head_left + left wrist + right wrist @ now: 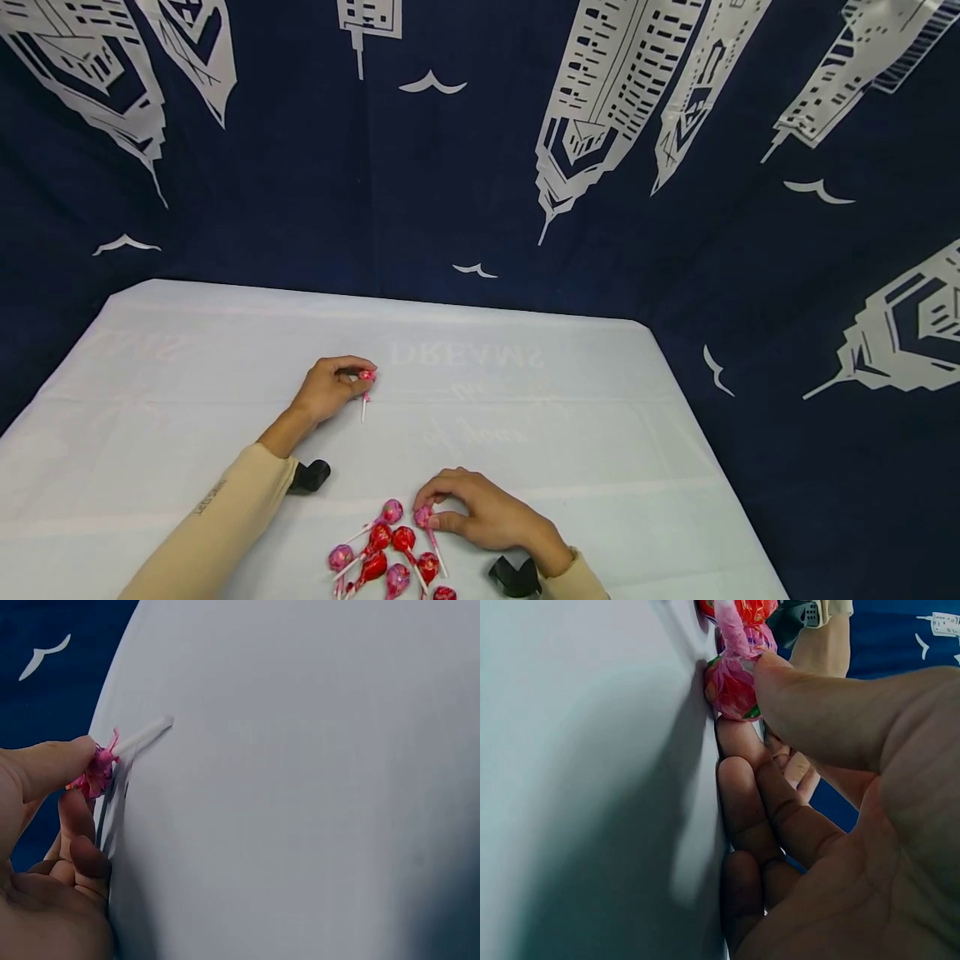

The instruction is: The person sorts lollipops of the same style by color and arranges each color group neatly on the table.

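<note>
Lollipop (97, 777) is pinched by the outstretched left hand (330, 390).

Bright head view, dimmer wrist views, soft shadows across tablecloth (592, 765)

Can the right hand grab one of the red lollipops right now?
Probably not: the right hand is close to the red lollipops, but it's pinching a pink lollipop and would likely need to let go first.
</note>
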A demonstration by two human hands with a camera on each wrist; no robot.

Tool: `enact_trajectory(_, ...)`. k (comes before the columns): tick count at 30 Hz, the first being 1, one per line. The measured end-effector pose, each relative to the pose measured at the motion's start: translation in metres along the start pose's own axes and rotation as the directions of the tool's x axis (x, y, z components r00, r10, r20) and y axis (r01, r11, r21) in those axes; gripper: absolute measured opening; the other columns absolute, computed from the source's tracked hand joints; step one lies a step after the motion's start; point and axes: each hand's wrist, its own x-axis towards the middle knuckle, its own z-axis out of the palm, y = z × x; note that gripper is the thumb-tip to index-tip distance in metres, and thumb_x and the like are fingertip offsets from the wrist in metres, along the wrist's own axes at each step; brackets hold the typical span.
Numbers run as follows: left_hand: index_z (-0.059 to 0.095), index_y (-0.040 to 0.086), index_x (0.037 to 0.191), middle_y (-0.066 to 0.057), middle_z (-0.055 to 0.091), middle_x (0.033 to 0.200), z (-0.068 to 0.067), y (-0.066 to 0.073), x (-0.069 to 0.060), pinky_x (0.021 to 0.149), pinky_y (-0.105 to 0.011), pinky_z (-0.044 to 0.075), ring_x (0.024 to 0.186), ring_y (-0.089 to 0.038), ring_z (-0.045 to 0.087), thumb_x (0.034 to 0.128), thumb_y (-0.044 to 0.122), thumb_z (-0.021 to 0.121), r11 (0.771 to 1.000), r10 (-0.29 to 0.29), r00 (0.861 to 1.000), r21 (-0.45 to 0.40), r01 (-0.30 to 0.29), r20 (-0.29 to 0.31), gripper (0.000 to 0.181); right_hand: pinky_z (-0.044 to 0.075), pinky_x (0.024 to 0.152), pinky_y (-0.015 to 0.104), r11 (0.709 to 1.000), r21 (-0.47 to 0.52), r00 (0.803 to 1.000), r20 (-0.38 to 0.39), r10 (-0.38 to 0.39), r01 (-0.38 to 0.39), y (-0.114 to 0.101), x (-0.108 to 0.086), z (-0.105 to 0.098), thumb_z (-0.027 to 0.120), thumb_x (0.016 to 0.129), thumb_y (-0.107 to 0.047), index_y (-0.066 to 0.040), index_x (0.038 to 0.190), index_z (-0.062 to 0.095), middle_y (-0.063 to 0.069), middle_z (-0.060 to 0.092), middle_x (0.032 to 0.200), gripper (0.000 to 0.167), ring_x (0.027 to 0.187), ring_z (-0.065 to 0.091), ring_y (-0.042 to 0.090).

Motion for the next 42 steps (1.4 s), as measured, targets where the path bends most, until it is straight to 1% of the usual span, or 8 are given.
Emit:
enact_trajectory(2,0.073,0.002,0.114,-0.002,0.06,0.079,-0.0008,0.0001,0.0008,0.061,-0.024,0.038,0.065,-0.009,0.046,0.0885,0.007,0.075,1.0,0.005,1.0,0.022,-0.004,-0.015,0.026,0.043,0.096,0.023,1.0,0.0,1.0,-0.001,0.0,0.0,-0.0002,0.0004,-0.0004,0.062,0.099,-0.031,-0.024,0.118,0.065,-0.013,0.066,0.112,0.021,0.104,0.054,0.003)
enact_trajectory(7,0.073,0.002,0.114,-0.004,0.062,0.086,-0.0019,-0.0005,0.0013,0.06,-0.024,0.038,0.066,-0.009,0.046,0.0886,0.008,0.075,0.998,0.024,1.0,0.051,-0.023,-0.015,0.026,0.043,0.096,0.023,1.0,0.012,1.0,0.004,0.006,-0.006,-0.0005,0.0004,-0.0004,0.062,0.098,-0.031,-0.024,0.118,0.065,-0.013,0.066,0.112,0.021,0.104,0.054,0.003)
enact_trajectory(14,0.072,0.002,0.115,-0.005,0.063,0.088,-0.0016,-0.0008,0.0015,0.059,-0.024,0.037,0.065,-0.009,0.045,0.089,0.008,0.074,0.999,0.023,1.0,0.048,-0.022,-0.012,0.027,0.042,0.096,0.023,1.0,-0.006,1.0,0.003,-0.004,0.004,0.0011,0.0009,0.0002,0.061,0.099,-0.032,-0.024,0.118,0.065,-0.013,0.066,0.111,0.021,0.103,0.054,0.002)
enact_trajectory(17,0.072,0.001,0.116,-0.004,0.061,0.084,-0.0013,-0.0005,0.0015,0.058,-0.024,0.036,0.064,-0.009,0.045,0.089,0.007,0.075,0.999,0.019,1.0,0.044,-0.018,-0.012,0.027,0.042,0.096,0.023,1.0,-0.011,1.0,0.004,-0.005,0.005,0.0011,0.0008,0.0001,0.062,0.099,-0.032,-0.024,0.118,0.065,-0.013,0.066,0.111,0.021,0.104,0.054,0.003)
enact_trajectory(21,0.072,0.002,0.115,-0.003,0.059,0.078,-0.0013,0.0003,0.0013,0.059,-0.024,0.036,0.063,-0.009,0.044,0.089,0.007,0.074,0.999,0.016,0.999,0.041,-0.014,-0.034,0.027,0.042,0.097,0.023,1.0,-0.015,1.0,0.002,-0.005,0.005,0.0008,0.0012,-0.0003,0.062,0.099,-0.03,-0.024,0.119,0.065,-0.013,0.066,0.112,0.021,0.105,0.054,0.002)
enact_trajectory(27,0.072,0.002,0.115,-0.006,0.064,0.084,-0.0004,0.0008,0.0008,0.058,-0.024,0.036,0.062,-0.008,0.045,0.0887,0.008,0.075,0.999,0.017,0.998,0.041,-0.014,-0.057,0.027,0.042,0.096,0.022,1.0,-0.009,1.0,0.004,0.0,0.0,0.0001,0.0011,0.0,0.063,0.098,-0.029,-0.023,0.119,0.065,-0.012,0.066,0.111,0.022,0.103,0.054,0.003)
enact_trajectory(33,0.071,0.002,0.116,-0.003,0.061,0.074,-0.0003,-0.0005,0.0013,0.056,-0.025,0.036,0.06,-0.009,0.045,0.0888,0.009,0.075,0.999,0.012,0.998,0.04,-0.01,-0.054,0.028,0.042,0.096,0.022,1.0,-0.008,1.0,0.005,0.001,-0.001,0.0,0.0011,0.0004,0.063,0.098,-0.029,-0.023,0.119,0.065,-0.012,0.067,0.112,0.022,0.104,0.055,0.002)
enact_trajectory(42,0.072,0.003,0.115,0.0,0.059,0.067,-0.0016,-0.0011,0.0012,0.064,-0.027,0.04,0.064,-0.011,0.049,0.0898,0.011,0.074,0.999,0.023,0.999,0.047,-0.021,-0.039,0.027,0.042,0.096,0.022,1.0,-0.009,1.0,0.004,-0.011,0.011,-0.0016,0.0009,-0.0011,0.064,0.098,-0.027,-0.022,0.119,0.065,-0.011,0.067,0.112,0.022,0.104,0.056,0.004)
